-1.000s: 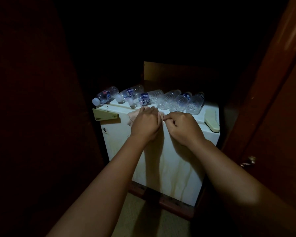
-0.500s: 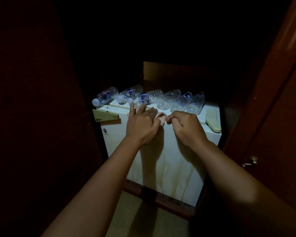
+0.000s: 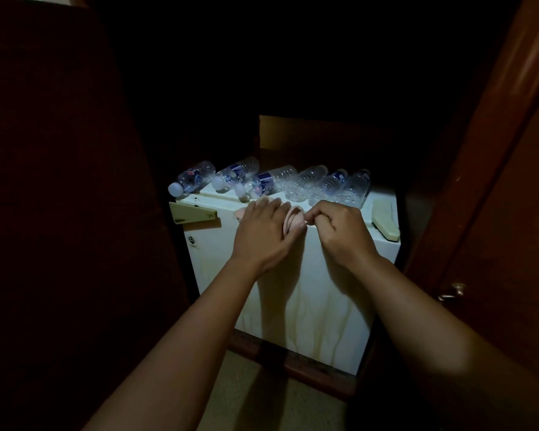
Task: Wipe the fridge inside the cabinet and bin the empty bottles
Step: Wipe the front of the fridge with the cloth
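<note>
- The fridge (image 3: 308,293), a small white one with brownish streaks running down its door, stood inside the dark cabinet (image 3: 371,88), on the cabinet's floor edge.
- The cabinet's two wooden doors stood open, the left door (image 3: 53,213) in deep shadow and the right door (image 3: 504,213) carrying a small metal knob (image 3: 455,290).
- Six clear plastic bottles (image 3: 271,181) lay on their sides in a row along the back edge of the fridge top; the leftmost one overhung the top's left corner, its white cap pointing forward.
- The left hand (image 3: 262,234) lay flat, fingers stretched out, pressing a folded pink cloth (image 3: 291,220) against the front top edge of the fridge.
- The right hand (image 3: 339,231) was curled just beside it, thumb and fingers pinching the cloth's right end.
- A beige handle (image 3: 385,222) sat at the right front corner of the fridge top.
- A beige hinge cover (image 3: 193,214) sat at the left front corner.
</note>
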`<action>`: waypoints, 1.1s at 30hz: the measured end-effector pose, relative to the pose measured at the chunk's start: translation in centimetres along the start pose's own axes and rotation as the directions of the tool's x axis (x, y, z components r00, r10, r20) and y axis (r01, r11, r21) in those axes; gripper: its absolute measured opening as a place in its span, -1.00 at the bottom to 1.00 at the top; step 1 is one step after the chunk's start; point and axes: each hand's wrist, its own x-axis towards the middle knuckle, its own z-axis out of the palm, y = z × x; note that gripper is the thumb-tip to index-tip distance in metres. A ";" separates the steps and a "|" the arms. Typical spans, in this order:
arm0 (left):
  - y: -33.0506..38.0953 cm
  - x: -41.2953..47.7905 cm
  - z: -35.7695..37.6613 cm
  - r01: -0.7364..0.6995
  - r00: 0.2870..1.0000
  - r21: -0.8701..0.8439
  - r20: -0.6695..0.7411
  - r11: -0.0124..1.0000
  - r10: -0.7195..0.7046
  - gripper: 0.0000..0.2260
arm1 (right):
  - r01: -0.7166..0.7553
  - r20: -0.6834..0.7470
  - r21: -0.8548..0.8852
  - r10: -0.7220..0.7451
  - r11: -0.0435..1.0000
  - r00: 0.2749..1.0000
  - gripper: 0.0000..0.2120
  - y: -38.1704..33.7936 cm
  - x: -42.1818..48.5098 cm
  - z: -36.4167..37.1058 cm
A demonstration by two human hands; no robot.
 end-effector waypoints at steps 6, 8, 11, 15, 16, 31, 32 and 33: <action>-3.9 -0.5 0.1 -0.075 0.997 0.027 0.006 0.997 0.074 -0.38 | -0.014 -0.016 0.010 0.014 1.000 1.000 -0.65 0.1 0.1 0.0; -4.4 -1.4 0.0 -0.063 0.998 0.007 -0.026 0.998 0.063 -0.43 | -0.013 -0.012 -0.005 0.013 1.000 1.000 -0.66 0.1 0.0 0.1; -3.5 -1.7 1.0 0.000 0.997 -0.062 -0.073 0.998 -0.004 -0.49 | -0.009 -0.024 -0.022 0.009 1.000 1.000 -0.67 0.2 0.0 0.3; -1.0 0.1 2.0 0.364 0.880 -0.522 -0.079 0.772 -0.468 -0.31 | -0.004 -0.039 -0.041 0.003 0.999 0.999 -0.69 0.2 0.0 0.6; -0.4 0.3 2.1 0.398 0.852 -0.552 -0.074 0.732 -0.518 -0.38 | -0.006 -0.043 -0.041 0.005 0.999 0.999 -0.70 0.2 0.0 0.6; -3.2 -0.4 1.1 0.266 0.954 0.229 -0.202 0.936 -0.221 -0.47 | 0.172 0.110 -0.170 -0.155 0.970 0.982 -0.68 -2.7 5.0 2.9; -4.0 -0.2 0.7 0.271 0.956 0.274 -0.188 0.923 -0.225 -0.46 | 0.199 0.163 -0.207 -0.166 0.958 0.972 -0.67 -3.1 6.5 3.2; -4.6 0.0 0.4 0.281 0.955 0.291 -0.174 0.914 -0.239 -0.44 | 0.226 0.219 -0.252 -0.172 0.941 0.960 -0.63 -3.6 8.0 3.5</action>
